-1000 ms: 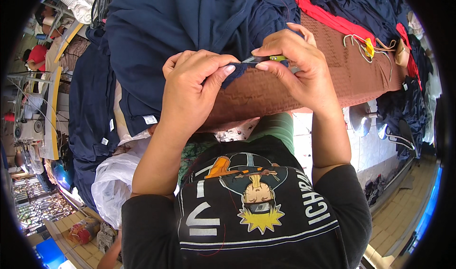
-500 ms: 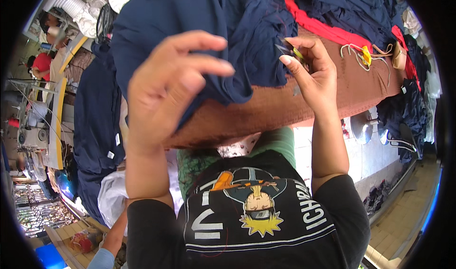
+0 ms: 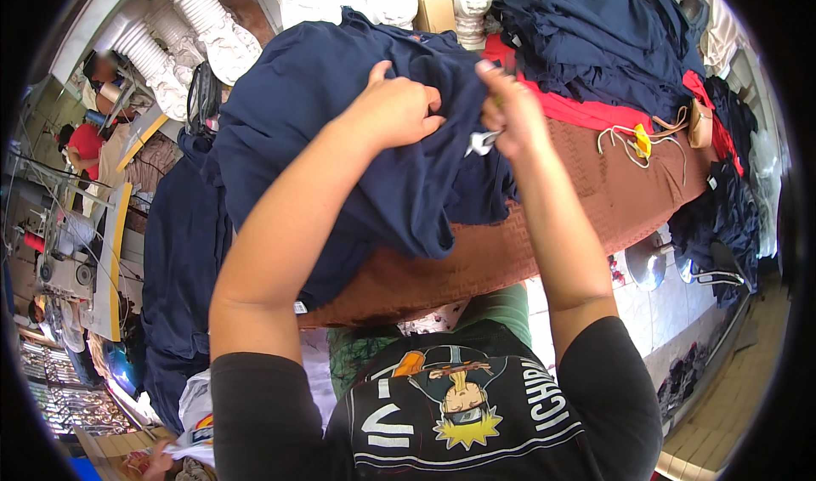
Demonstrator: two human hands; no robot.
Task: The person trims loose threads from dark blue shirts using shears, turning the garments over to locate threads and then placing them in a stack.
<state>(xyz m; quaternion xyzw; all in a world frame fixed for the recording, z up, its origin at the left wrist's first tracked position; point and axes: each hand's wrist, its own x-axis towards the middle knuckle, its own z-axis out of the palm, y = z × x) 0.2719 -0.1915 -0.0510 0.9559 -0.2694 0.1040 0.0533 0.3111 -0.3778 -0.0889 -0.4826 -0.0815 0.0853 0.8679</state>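
Observation:
A large navy garment (image 3: 297, 82) lies bunched over the brown cloth-covered table (image 3: 586, 183). My left hand (image 3: 393, 111) rests on its upper middle, fingers curled into the fabric and thumb sticking up. To the right, my right hand (image 3: 514, 111) is closed round small thread snips (image 3: 481, 144). Their pale metal blades point left, out from under the palm, close above the garment's right part. Motion blurs the right fingers a little, and the handle is mostly hidden in the hand.
More navy garments (image 3: 595, 48) are heaped at the far right beside red cloth (image 3: 569, 103). A yellow object with cords (image 3: 643, 141) lies on the table's right. Navy cloth (image 3: 183, 285) hangs at the left. Another person's hand (image 3: 159, 460) shows at lower left.
My left hand has come down from the air onto the navy garment, its fingers closing into the cloth. The snips have turned in my right hand, now lower in its grip. The view has shifted.

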